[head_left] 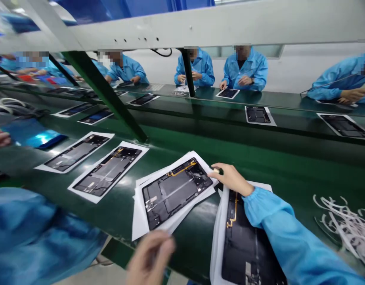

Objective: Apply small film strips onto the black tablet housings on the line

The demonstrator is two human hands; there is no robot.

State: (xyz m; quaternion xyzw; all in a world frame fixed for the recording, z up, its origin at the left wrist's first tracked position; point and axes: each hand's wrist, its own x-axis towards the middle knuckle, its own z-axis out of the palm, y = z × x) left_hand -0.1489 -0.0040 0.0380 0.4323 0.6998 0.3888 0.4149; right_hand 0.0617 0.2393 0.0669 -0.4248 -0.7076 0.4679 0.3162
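Note:
A black tablet back housing (176, 194) with an orange flex strip lies tilted on white paper sheets (140, 221) in front of me. At its far right corner is my right hand (230, 177), thumb and forefinger brought together in a pinch; whatever they hold is too small to make out. My left hand (152, 255), smeared by motion, hovers by the near edge of the same housing with its fingers curled. Under my right forearm a second black tablet housing (241, 241) rests on a stack of white paper, partly hidden by the blue sleeve (277, 217).
Two more housings on paper, one nearer (107, 170) and one farther (78, 152), lie to the left. White strips (343, 221) are heaped at right. A green post (105, 95) rises from the bench. Co-workers in blue sit opposite; another person's sleeve (36, 233) is at left.

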